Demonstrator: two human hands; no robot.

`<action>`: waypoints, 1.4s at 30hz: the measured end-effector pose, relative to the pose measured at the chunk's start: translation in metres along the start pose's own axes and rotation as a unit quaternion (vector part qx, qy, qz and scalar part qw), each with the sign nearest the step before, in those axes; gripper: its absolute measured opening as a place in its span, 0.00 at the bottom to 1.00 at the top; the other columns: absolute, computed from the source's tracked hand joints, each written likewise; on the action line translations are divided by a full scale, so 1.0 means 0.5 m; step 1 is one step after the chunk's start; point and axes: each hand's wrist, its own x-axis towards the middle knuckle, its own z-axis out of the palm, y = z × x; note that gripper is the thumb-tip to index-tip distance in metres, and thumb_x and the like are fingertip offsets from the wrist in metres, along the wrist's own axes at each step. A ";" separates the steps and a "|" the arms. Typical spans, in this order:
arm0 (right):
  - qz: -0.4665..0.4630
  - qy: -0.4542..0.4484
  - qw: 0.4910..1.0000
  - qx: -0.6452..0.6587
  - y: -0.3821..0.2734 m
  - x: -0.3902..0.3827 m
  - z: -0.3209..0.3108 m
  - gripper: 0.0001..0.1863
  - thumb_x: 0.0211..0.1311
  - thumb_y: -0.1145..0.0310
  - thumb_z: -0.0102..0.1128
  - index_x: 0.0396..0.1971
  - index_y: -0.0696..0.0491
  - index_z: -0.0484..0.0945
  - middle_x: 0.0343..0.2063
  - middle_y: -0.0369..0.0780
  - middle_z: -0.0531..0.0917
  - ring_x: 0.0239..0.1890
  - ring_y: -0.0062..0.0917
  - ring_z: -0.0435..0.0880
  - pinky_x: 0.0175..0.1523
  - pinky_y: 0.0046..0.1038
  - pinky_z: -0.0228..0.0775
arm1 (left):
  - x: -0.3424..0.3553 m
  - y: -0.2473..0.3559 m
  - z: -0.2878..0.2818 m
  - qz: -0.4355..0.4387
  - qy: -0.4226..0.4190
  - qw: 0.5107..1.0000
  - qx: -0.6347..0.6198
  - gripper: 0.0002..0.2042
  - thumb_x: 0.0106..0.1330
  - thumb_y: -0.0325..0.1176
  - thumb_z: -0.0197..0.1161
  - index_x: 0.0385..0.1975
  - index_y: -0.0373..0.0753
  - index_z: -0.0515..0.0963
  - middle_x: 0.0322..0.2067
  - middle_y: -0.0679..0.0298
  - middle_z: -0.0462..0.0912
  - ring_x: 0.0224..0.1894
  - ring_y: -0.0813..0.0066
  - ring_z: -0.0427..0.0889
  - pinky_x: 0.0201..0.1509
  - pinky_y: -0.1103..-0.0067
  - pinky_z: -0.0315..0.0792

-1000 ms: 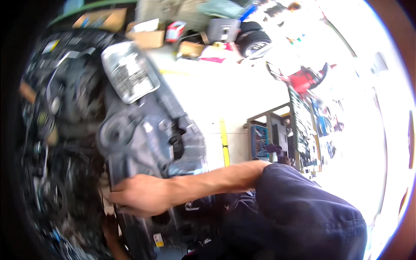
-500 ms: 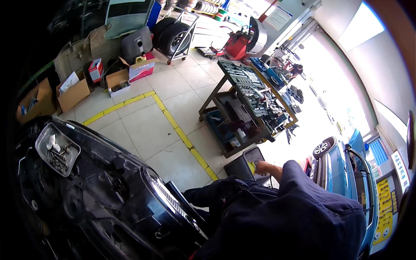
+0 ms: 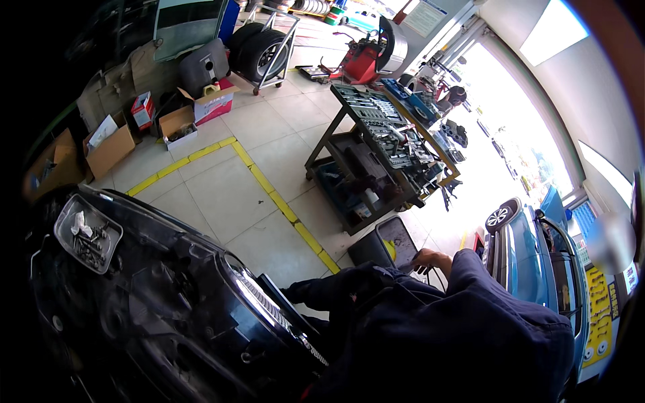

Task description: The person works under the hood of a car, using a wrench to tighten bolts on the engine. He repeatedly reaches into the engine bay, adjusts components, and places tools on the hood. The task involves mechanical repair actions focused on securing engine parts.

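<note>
My right hand reaches out from a dark blue sleeve, right of centre. Its fingers are curled, and a thin dark cord-like thing shows just below them; what they hold is too small to make out. Just left of the hand stands a dark open bin, with something yellow inside its rim. The hand is apart from the yellow thing. My left hand is not in view. At the lower left lies an opened engine bay, with a metal tray of bolts resting on it.
A tool cart loaded with sockets and wrenches stands beyond the bin. Cardboard boxes and a wheeled tire rack are at the far left. A blue car is at the right. Yellow tape marks the tiled floor.
My right hand has moved right, away from the yellow thing it was beside. More of the bin's opening and of the yellow thing shows. The view has shifted slightly.
</note>
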 end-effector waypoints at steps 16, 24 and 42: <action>-0.361 -0.169 0.829 -0.392 -0.488 0.021 0.698 0.16 0.60 0.65 0.58 0.44 0.57 0.78 0.34 0.42 0.84 0.32 0.28 0.84 0.35 0.30 0.78 | -0.171 -0.508 -0.253 -0.201 0.124 0.961 -0.142 0.21 0.69 0.48 0.53 0.51 0.37 0.72 0.51 0.63 0.77 0.49 0.72 0.75 0.54 0.68 0.68; -0.273 -0.085 0.878 -0.384 -0.382 0.046 0.501 0.15 0.60 0.66 0.58 0.43 0.58 0.78 0.33 0.42 0.84 0.32 0.28 0.84 0.35 0.30 0.77 | -0.179 -0.453 -0.203 -0.155 0.105 0.926 -0.329 0.21 0.72 0.43 0.48 0.57 0.36 0.64 0.53 0.58 0.75 0.50 0.68 0.75 0.51 0.71 0.71; -0.126 -0.038 0.926 -0.355 -0.175 0.186 0.261 0.12 0.59 0.68 0.57 0.41 0.58 0.78 0.31 0.41 0.82 0.32 0.27 0.82 0.37 0.28 0.74 | -0.223 -0.332 -0.173 -0.132 0.200 0.943 -0.229 0.16 0.64 0.36 0.61 0.46 0.31 0.71 0.43 0.54 0.79 0.46 0.62 0.79 0.54 0.68 0.74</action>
